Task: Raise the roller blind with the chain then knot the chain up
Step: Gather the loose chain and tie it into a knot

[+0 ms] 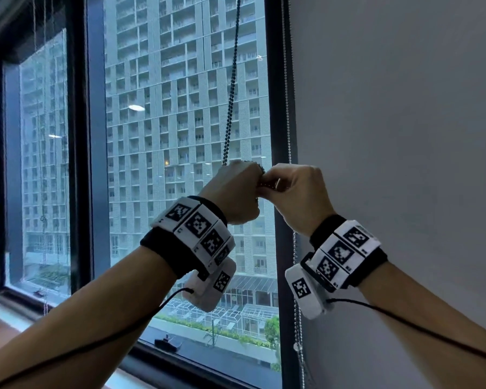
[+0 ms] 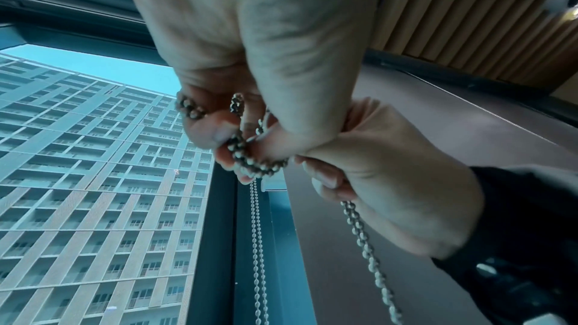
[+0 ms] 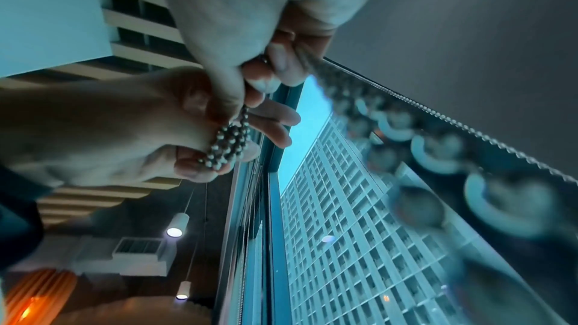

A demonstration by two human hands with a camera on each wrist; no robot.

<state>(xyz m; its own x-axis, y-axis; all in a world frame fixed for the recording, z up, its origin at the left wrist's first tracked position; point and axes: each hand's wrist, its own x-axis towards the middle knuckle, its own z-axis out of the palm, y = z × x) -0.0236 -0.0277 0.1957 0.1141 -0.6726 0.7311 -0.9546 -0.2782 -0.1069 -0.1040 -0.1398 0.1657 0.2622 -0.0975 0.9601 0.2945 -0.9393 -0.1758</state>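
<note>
Beaded metal chain (image 1: 232, 88) is dropping from above the window into my left hand (image 1: 237, 189), and I'm bunching several loops of it in those curled fingers. The pane to the left of it is showing bare glass (image 1: 180, 136) and the tower block outside; I can't see the blind itself from the head view, so I'm judging the raising is done and I'm into the knotting.

Moving right, my right hand (image 1: 295, 192) is touching the left one, knuckle to knuckle, and pinching the same chain between thumb and fingertips (image 2: 325, 179). From the left wrist a small cluster of beads (image 2: 250, 155) is sitting right between the two hands, crossing over itself, while one strand is trailing down past my right palm.

Whether that tangle is already a closed knot, I can't tell; it's looking loose, so I'm reckoning tightening is what's left. Further right, a second pale chain (image 1: 297, 276) is hanging along the dark frame (image 1: 281, 136), beside the grey wall (image 1: 404, 136).
</note>
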